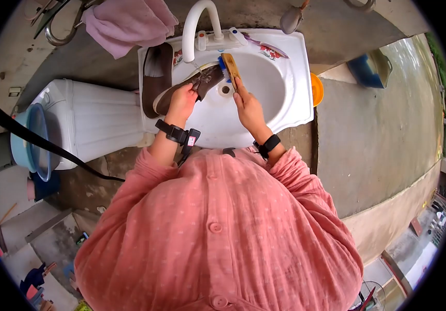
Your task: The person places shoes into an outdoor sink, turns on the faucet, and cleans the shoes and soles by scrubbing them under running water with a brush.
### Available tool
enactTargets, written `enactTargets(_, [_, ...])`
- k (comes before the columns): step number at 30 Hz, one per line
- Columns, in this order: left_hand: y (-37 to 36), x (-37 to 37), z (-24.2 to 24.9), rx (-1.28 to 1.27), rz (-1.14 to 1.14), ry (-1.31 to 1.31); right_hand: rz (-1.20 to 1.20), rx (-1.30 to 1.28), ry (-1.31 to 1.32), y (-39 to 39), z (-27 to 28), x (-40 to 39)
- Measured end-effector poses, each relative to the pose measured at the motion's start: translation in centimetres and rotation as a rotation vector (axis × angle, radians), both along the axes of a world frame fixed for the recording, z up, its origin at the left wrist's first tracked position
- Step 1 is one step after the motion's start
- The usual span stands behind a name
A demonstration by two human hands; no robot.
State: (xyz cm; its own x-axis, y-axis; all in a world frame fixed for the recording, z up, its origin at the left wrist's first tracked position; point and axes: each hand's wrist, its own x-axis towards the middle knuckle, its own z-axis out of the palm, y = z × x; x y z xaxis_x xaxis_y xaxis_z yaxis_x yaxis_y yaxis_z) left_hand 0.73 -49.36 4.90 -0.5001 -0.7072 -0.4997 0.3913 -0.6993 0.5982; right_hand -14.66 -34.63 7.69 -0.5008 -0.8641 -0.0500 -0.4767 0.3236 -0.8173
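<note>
My left hand (182, 102) grips a wet brown shoe (208, 78), tilted over the left side of the white sink (296, 78). Water from the curved white faucet (188, 41) splashes onto the shoe. In my right hand (250, 108) is a wooden scrub brush (229, 63), its blue bristles facing the shoe's end. A second brown shoe (155, 78) lies along the sink's left ledge, close beside the first. Below the brush shows the drain (225, 90).
A pink towel (130, 26) hangs at the upper left. Left of the sink stands a white ribbed appliance (98, 116) with blue basins (37, 136) at its far end. A purple toothbrush-like item (267, 45) rests on the back rim. An orange bowl (317, 89) sits right of the sink.
</note>
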Motion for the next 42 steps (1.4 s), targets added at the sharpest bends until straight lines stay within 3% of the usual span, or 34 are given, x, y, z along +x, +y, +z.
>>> enactTargets(1, [0.1,0.0,0.1,-0.006,0.011,-0.001,0.025,-0.041,-0.006,0.1,0.9,0.2])
enactTargets(4, [0.9,-1.2,0.8,-0.179,0.009,-0.412,0.168,-0.042,0.071,0.8,2.6,0.8])
enactTargets(5, [0.9,-1.2,0.7,-0.178,0.008,-0.409,0.167,-0.04,0.073,1.0,2.5,1.0])
enactTargets(7, [0.5,-1.3,1.0,-0.355,-0.196,-0.556,0.245,-0.07,0.073,1.3,2.0,1.3])
enactTargets(8, [0.9,-1.9,0.9,-0.488,-0.133,-0.755,0.259,-0.042,0.078,1.5,1.7,1.4])
enactTargets(9, [1.1,-2.0,1.2,-0.488,-0.132,-0.753,0.26,-0.042,0.079,1.8,1.3,1.4])
enactTargets(11, [1.5,-2.2,1.7,-0.994,-0.537,-1.328,0.264,-0.055,0.04,2.3,0.7,1.1])
enactTargets(12, [2.0,-2.3,1.6,-1.307,-0.206,-1.09,0.265,-0.051,0.04,2.6,0.6,1.0])
enactTargets(15, [1.4,-2.5,2.2,-1.372,-0.141,-0.983,0.289,-0.069,0.015,2.9,0.6,0.8])
enactTargets(16, [1.1,-2.3,2.3,-1.118,-0.142,-0.918,0.275,-0.076,-0.004,3.0,0.7,0.9])
enactTargets(17, [0.6,-2.7,1.3,-0.979,-0.021,-0.552,0.263,-0.082,-0.023,3.0,0.8,0.9])
enactTargets(19, [0.0,-2.4,3.7,-0.499,-0.064,-0.239,0.28,-0.071,-0.007,3.0,0.0,0.7])
enactTargets(20, [-1.0,-2.2,3.0,-0.33,-0.075,-0.217,0.293,-0.064,0.009,3.0,-0.5,0.6])
enactTargets(25, [-1.5,-2.2,1.3,-0.301,-0.021,-0.121,0.329,-0.046,0.069,3.6,-0.5,1.2])
enactTargets(27, [-1.6,-2.5,0.9,-0.114,0.091,0.087,0.321,-0.013,0.105,4.0,-0.3,1.5])
enactTargets(29, [-1.2,-2.7,0.7,-0.028,0.087,0.098,0.349,-0.049,0.189,3.8,0.1,2.2])
enactTargets(36, [1.5,-4.6,3.7,0.12,0.058,0.177,0.134,-0.149,0.4,-4.3,3.2,2.1])
enactTargets(38, [0.3,-4.3,4.1,0.162,0.054,0.349,0.176,-0.155,0.399,-3.0,2.8,2.2])
enactTargets(42, [-0.7,-3.2,4.6,0.218,0.131,0.287,0.264,-0.114,0.396,1.5,1.2,2.1])
